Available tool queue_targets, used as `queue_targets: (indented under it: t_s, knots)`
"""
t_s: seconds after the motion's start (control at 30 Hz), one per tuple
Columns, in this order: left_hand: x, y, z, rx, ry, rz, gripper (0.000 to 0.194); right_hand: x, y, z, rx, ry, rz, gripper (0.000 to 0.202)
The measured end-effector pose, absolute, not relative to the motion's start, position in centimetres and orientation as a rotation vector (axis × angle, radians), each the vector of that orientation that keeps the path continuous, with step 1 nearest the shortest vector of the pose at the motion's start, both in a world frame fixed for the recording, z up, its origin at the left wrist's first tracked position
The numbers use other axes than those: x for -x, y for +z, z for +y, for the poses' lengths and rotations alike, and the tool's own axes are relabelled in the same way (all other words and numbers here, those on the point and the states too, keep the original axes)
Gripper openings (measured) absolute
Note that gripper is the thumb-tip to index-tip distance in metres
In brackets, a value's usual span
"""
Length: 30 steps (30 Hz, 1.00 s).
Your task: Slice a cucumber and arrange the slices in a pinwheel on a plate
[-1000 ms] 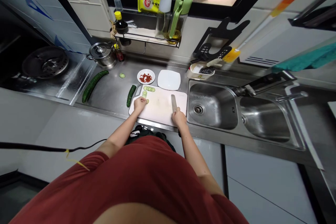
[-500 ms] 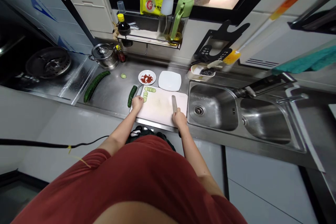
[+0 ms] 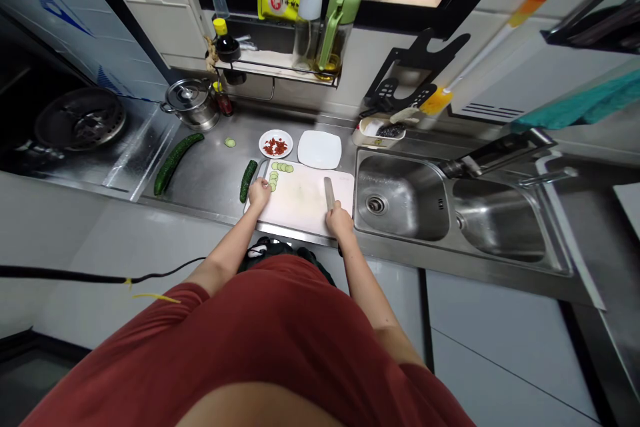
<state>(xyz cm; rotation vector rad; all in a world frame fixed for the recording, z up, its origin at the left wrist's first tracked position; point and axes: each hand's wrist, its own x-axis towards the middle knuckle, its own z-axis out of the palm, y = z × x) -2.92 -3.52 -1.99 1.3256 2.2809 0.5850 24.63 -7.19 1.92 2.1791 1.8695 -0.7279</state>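
On the white cutting board (image 3: 306, 212), pale green cucumber slices (image 3: 283, 167) lie overlapping in a short row, with a second line running down the board's left side. My left hand (image 3: 259, 195) is at the lower end of that line, fingers pinched together; whatever is between the fingertips is too small to make out. In my right hand (image 3: 339, 219) is a kitchen knife (image 3: 329, 192), gripped by the handle, its blade pointing away from me over the board's right part. A cut piece of cucumber (image 3: 248, 181) rests left of the board, beside my left hand.
Behind the board are a plate of chopped red pieces (image 3: 262, 145) and a white square plate (image 3: 319, 149). A whole cucumber (image 3: 175, 163) and a cucumber end (image 3: 230, 142) lie left. The double sink (image 3: 400, 197) adjoins the board's right; a lidded pot (image 3: 193, 107) stands back left.
The whole view has shifted slightly. My left hand stays pinched by the slices, and my right hand still grips the knife above the board with little movement.
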Motion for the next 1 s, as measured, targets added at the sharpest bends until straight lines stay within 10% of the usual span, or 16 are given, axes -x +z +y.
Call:
queue_targets:
  t_s: [1.0]
  knots:
    - [-1.6,-0.7,5.2,-1.912,0.125,2.038,0.035,-24.3,2.3,-7.2,-2.156,-0.725,1.860,0.034]
